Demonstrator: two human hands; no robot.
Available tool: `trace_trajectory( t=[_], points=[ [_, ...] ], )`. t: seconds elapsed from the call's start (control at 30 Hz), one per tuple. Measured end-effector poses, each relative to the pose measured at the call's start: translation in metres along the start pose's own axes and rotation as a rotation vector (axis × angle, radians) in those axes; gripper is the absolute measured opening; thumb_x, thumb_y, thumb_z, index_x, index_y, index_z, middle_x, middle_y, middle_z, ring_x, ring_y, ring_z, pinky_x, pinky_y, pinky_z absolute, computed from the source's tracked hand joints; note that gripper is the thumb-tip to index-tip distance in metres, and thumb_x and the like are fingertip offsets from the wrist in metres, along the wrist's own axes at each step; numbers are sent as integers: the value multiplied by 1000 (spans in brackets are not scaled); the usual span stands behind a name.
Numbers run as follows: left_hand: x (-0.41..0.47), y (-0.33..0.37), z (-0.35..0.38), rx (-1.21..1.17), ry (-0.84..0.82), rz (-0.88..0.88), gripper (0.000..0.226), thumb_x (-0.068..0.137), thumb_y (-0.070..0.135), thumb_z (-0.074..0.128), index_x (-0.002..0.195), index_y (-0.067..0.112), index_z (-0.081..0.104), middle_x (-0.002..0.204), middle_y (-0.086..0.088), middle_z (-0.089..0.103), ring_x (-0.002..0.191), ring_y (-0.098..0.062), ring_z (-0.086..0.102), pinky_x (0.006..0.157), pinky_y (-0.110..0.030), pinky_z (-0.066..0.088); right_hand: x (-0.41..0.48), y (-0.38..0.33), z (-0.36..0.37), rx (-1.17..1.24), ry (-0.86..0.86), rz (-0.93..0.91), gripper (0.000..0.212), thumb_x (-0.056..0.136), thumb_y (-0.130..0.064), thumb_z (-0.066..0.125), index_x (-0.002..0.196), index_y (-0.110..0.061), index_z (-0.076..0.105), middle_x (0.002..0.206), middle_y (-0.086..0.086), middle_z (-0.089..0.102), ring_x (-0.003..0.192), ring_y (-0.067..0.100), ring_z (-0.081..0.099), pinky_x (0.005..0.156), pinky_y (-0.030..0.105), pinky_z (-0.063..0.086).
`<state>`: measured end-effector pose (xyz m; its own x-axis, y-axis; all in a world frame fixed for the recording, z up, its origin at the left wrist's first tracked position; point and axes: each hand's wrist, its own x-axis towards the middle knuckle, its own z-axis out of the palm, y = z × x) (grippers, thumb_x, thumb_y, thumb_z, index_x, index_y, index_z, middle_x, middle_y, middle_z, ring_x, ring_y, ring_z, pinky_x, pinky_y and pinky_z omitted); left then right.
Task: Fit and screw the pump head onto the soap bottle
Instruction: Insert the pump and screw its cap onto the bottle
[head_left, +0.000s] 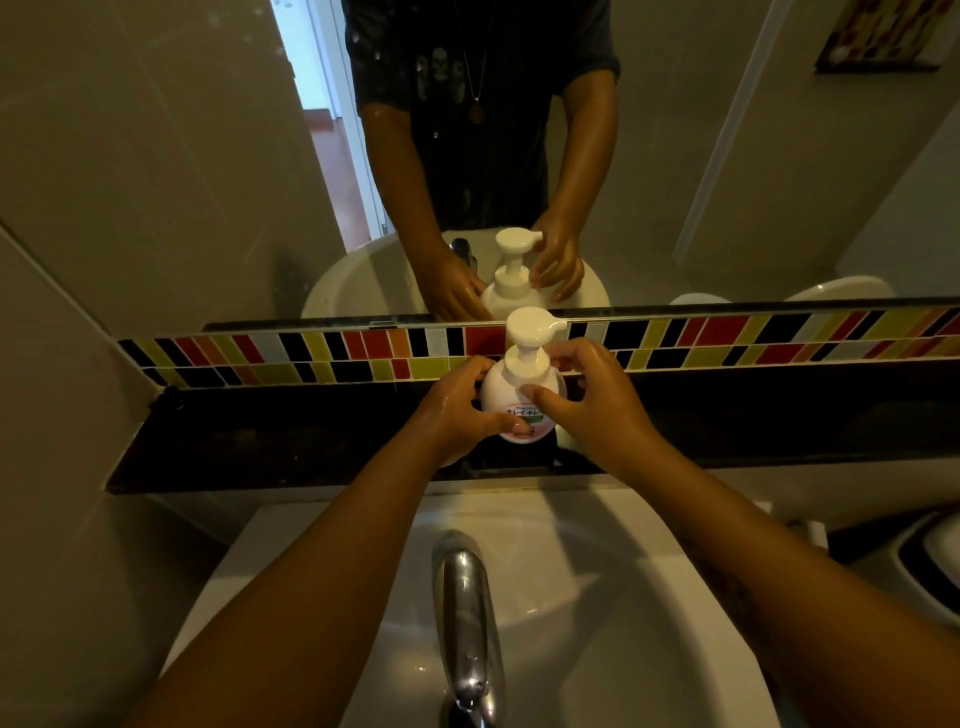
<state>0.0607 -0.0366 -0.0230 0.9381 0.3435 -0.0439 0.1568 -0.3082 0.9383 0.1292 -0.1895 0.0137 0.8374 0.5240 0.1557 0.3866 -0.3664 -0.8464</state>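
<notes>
Head cam view, only one here. Both forearms reaching forward over the white ceramic sink basin (597, 597) and the shiny chrome tap (467, 613), up to the dark glossy ledge (260, 447).

Left hand (457, 415) wrapped around the left side of the round white plastic soap bottle (504, 395), thumb lying across the pink label near the bottom, fingers curled round the back. Clamped on the bottle body, looks wet too.

Right hand (587, 400) coming in from the right, thumb pressed on the front shoulder of the bottle just under the collar, fingers hooked round the far side near the neck. Closed on the bottle's upper part, right at the base of the white plastic pump head (527, 332).

Bottle upright on the ledge, squarely between the two hands, both touching it. Pump head sitting on top of the neck, nozzle pointing right, above the right hand's knuckles. Can't tell how far screwed down.

Beyond the hands: strip of red, yellow, black and white mosaic tiles (311, 353), then the wall mirror (727, 156) reflecting the same grip from behind.
</notes>
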Motion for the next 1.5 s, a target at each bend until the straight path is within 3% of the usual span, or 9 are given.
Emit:
trace_trajectory(
  t=[0.23, 0.33, 0.43, 0.63, 0.77, 0.93, 1.1, 1.37, 1.5],
  points=[
    [2, 3, -2, 14, -15, -37, 59, 66, 12, 83, 115, 22, 52, 115, -3, 61, 101, -20, 62, 80, -39, 57, 18, -4, -2, 35, -207, 70, 64, 79, -24, 70, 136, -22, 40, 139, 8, 49, 126, 27, 46, 98, 46, 44],
    [1, 3, -1, 9, -17, -43, 59, 67, 9, 83, 117, 18, 53, 117, -5, 62, 102, -21, 63, 82, -42, 57, 16, -3, 2, 42, -127, 52, 61, 75, -25, 74, 129, -17, 47, 132, 9, 52, 120, 26, 50, 92, 38, 46],
    [1, 3, 0, 6, -21, -50, 59, 67, 10, 82, 118, 15, 54, 117, -7, 62, 102, -21, 63, 82, -44, 57, 17, 0, 4, -70, -77, -3, 59, 73, -30, 75, 125, -17, 51, 125, 9, 48, 116, 25, 49, 94, 44, 48],
    [4, 5, -4, 53, -47, -56, 57, 68, 11, 82, 117, 15, 54, 116, -7, 62, 101, -22, 63, 82, -45, 56, 23, 4, -10, 66, -308, -26, 52, 81, -32, 65, 130, -32, 46, 126, -10, 53, 116, 15, 52, 75, 17, 47],
    [3, 5, -4, 42, -46, -52, 57, 67, 10, 83, 117, 14, 54, 116, -9, 63, 101, -23, 64, 81, -45, 57, 25, 0, -5, 4, -185, -39, 60, 75, -28, 73, 129, -21, 49, 133, 3, 52, 119, 22, 52, 90, 37, 50],
    [2, 2, -5, 19, -36, -57, 56, 68, 11, 82, 117, 16, 54, 116, -5, 63, 102, -20, 63, 83, -42, 56, 23, -6, 3, -35, -77, 25, 70, 68, -28, 79, 128, -19, 44, 131, 8, 53, 119, 24, 51, 96, 43, 46],
    [1, 0, -12, 25, -44, -73, 59, 66, 13, 84, 116, 20, 55, 113, 0, 63, 101, -18, 63, 79, -36, 57, 23, -3, -9, 50, -359, -24, 63, 80, -24, 69, 136, -30, 40, 137, -1, 51, 123, 18, 49, 89, 30, 46],
    [-5, -6, -9, 71, 5, -30, 57, 69, 16, 83, 116, 22, 53, 116, -1, 62, 102, -16, 62, 85, -42, 56, 17, -9, 11, -21, -118, 0, 65, 72, -26, 76, 128, -18, 46, 131, 9, 47, 119, 24, 48, 94, 36, 43],
    [-1, -4, -16, 87, -76, -51, 57, 70, 16, 82, 117, 21, 51, 120, -2, 61, 107, -18, 60, 88, -45, 54, 18, -9, 2, 27, -298, -50, 63, 77, -28, 71, 132, -18, 43, 133, 5, 52, 122, 21, 50, 98, 28, 43]
  ],
)
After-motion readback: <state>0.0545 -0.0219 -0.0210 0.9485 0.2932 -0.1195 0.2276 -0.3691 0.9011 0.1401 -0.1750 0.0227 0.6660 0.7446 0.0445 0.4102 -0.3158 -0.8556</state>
